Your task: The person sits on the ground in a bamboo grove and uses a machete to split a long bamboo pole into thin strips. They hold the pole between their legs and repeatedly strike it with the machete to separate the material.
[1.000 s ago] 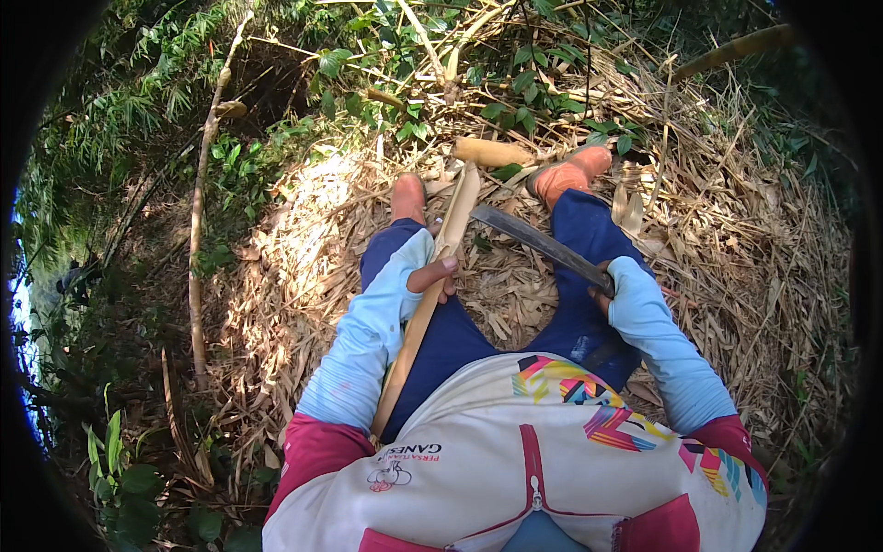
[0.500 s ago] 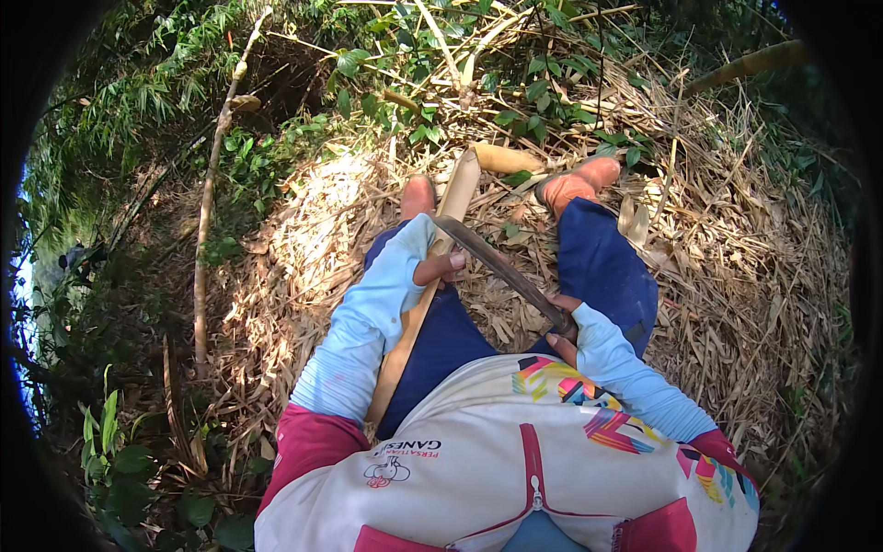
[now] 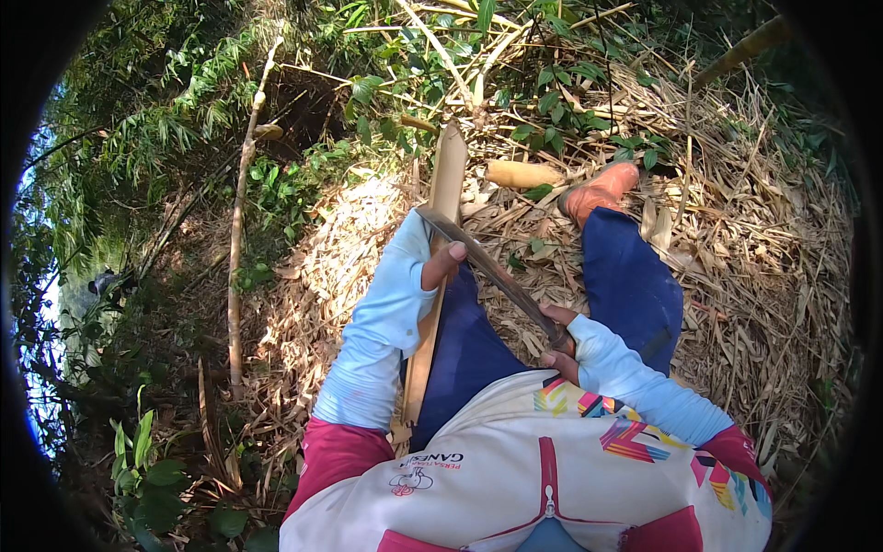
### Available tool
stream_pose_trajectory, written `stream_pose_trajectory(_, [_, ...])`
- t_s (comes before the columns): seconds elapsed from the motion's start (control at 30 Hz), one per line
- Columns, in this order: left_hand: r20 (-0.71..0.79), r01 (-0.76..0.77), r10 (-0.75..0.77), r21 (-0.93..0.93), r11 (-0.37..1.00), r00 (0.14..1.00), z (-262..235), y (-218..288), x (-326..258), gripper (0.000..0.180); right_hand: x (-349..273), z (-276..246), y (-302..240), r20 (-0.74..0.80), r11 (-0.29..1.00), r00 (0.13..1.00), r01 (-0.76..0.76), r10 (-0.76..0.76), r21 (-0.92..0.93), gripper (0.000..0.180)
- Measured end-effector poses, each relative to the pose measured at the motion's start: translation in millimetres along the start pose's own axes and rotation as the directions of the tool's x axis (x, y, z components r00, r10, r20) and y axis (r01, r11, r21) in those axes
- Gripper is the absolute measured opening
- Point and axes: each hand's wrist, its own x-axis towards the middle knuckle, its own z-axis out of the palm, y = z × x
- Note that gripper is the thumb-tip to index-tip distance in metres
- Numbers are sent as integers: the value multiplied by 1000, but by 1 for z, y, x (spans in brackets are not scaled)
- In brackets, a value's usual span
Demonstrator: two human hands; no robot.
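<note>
Bamboo strip [image 3: 448,175] shifted left of log [image 3: 522,174] | right hand [image 3: 563,340]: machete [image 3: 497,273] | jacket [image 3: 478,501]: lettering [image 3: 440,463]

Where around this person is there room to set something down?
Nothing is truly bare: dry litter is underfoot. Most open: right of the right leg, and between it and the left leg, bordered by blade and short bamboo piece. Crowded: around the left hand, where blade and pale strip overlap in view.
</note>
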Motion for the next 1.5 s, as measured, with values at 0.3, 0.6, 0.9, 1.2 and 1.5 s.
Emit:
stream_pose_trajectory(0.3, [46, -103, 102, 29, 994, 994, -16, 58, -4, 61, 18, 5, -29, 40, 943, 995, 76, -94, 325, 60])
stream_pose_trajectory(0.6, [-35, -145, 142, -77, 986, 989, 0, 72, -7, 64, 30, 33, -15, -215, 886, 902, 417, -376, 203, 59])
stream_pose_trajectory(0.9, [-98, -127, 114, -133, 983, 989, -2, 77, 3, 76, 37, 41, -41, -278, 881, 911, 381, -305, 280, 57])
stream_pose_trajectory(1.2, [-173, -189, 205, 104, 976, 963, -4, 64, 12, 58, 47, 47, -50, -269, 908, 933, 312, -239, 279, 56])
stream_pose_trajectory(1.5, [-254, -138, 117, -64, 988, 960, 6, 66, 19, 49, 64, 49, -63, -257, 905, 949, 263, -181, 334, 56])
